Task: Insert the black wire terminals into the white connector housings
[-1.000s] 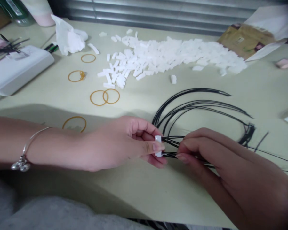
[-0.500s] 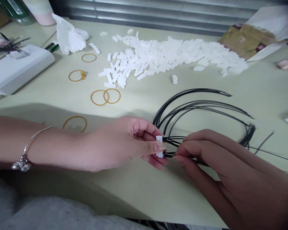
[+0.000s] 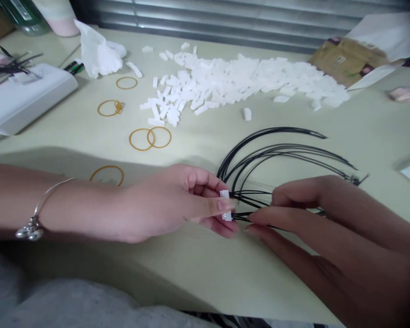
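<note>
A pale green table fills the view, carrying a crumpled white tissue, a broad heap of small white plastic connector housings and loose amber rubber bands. A loose bundle of thin black insulated wires arcs across the table's right side. The left hand, a thin silver bangle on its wrist, holds one white connector housing above the table, its thumb and bent fingers closed narrowly around the small ribbed block. The right hand comes in from the opposite side, its long fingers pinching the black wires just beside the housing.
</note>
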Demonstrator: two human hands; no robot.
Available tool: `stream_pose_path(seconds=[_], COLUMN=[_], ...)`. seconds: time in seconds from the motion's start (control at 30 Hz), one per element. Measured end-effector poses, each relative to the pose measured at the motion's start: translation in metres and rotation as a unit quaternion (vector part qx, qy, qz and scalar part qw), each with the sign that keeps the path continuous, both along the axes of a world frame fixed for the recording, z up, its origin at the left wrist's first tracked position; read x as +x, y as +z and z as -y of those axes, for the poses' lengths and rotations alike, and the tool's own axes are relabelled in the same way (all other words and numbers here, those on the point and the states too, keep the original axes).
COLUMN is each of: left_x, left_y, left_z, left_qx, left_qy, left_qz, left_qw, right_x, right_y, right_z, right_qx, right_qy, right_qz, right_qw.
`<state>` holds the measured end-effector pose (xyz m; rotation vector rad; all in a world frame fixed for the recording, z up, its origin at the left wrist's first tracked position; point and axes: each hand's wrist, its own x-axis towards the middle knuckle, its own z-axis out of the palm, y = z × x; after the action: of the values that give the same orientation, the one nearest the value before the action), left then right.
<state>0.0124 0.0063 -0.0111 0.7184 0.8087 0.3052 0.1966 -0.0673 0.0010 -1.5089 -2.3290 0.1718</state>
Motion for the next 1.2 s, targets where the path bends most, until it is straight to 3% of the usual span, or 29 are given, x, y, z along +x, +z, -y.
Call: stream_pose_path(seconds=[0.13,0.43,0.87,1.0,1.2], left_x=[-0.001,-0.002,0.000,-0.005,-0.012], left_y=[-0.001,0.000,0.001,0.002,0.015], left_z=[-0.001,0.002,-0.001,0.002,0.011], left_qx=[0.006,0.053,0.046,0.071,0.122], left_qy=[-0.006,-0.030,-0.034,-0.065,-0.092], left_qz=[0.008,-0.019,-0.035,0.009,0.068], left_qw=[1.000,0.998,0.998,0.995,0.986], right_x=[0.000,-0.004,-0.016,-0.008,0.028], right_y=[-0.004,-0.005,-0.007,-0.004,0.014], right_z=[-0.003,-0.007,-0.001,-0.001,0.016], right_qx=[0.030,-0.099,-0.040,0.045,0.005], right_qy=[0.036,0.004,-0.007,-0.023,0.021], right_qz=[0.002,-0.047,-0.047,0.009,0.055], right_qw=[0.999,0.994,0.998,0.999,0.998])
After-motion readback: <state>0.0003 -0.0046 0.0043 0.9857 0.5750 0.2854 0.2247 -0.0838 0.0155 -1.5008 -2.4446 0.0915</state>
